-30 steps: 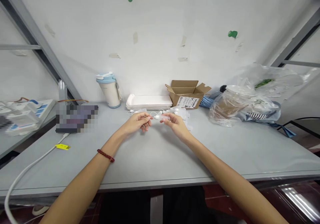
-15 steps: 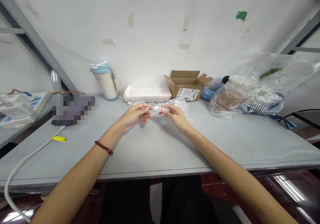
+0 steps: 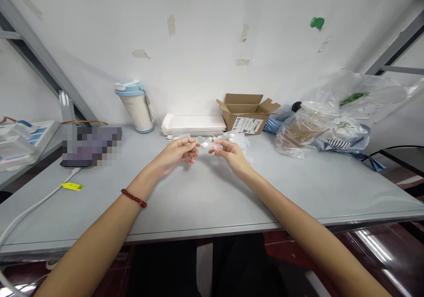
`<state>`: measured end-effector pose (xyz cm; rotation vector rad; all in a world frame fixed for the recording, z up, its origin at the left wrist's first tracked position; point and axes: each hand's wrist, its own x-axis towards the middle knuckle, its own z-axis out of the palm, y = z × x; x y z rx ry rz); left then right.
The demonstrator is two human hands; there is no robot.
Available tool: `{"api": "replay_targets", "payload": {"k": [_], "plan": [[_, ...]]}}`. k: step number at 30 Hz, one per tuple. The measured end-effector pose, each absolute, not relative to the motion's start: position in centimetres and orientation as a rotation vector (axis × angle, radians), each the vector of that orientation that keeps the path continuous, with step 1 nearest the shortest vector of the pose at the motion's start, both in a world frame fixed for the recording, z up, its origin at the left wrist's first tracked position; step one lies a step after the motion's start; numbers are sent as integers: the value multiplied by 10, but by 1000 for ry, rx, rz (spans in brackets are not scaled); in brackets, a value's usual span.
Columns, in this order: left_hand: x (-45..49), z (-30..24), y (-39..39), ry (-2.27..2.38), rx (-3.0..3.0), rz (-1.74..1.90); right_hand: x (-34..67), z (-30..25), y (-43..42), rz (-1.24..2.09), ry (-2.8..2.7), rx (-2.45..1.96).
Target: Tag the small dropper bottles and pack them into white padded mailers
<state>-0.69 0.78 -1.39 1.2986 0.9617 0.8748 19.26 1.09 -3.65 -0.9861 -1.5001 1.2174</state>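
Observation:
My left hand (image 3: 181, 152) pinches the end of a thin white cord between thumb and fingertips, and the cord arches up in a small loop (image 3: 200, 139). Facing it, my right hand (image 3: 228, 154) grips a small clear plastic piece (image 3: 217, 145) that ends in a white bead-like fitting (image 3: 205, 145). The fitting sits in the narrow gap between both hands, above the grey table (image 3: 198, 199). Its finer details are too small to make out. Behind the hands lie similar white corded pieces (image 3: 243, 141) in a loose heap.
A stack of flat white packets (image 3: 195, 122) and an open cardboard box (image 3: 247, 116) stand against the wall. Left are a tumbler (image 3: 135, 107) and a blurred-out phone (image 3: 89, 146) with a white cable (image 3: 39, 204). A clear plastic bag (image 3: 301, 131) lies at right.
The cord loop now stands out more clearly between the hands. Both hands keep their grips and are nearly in the same place, while the whole view has shifted slightly.

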Motion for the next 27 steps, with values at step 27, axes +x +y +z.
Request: {"api": "replay_targets", "payload": {"k": [27], "plan": [[-9,-20,12,1141,1676,900,193,-35,7,756,-1819,-1116]]}}
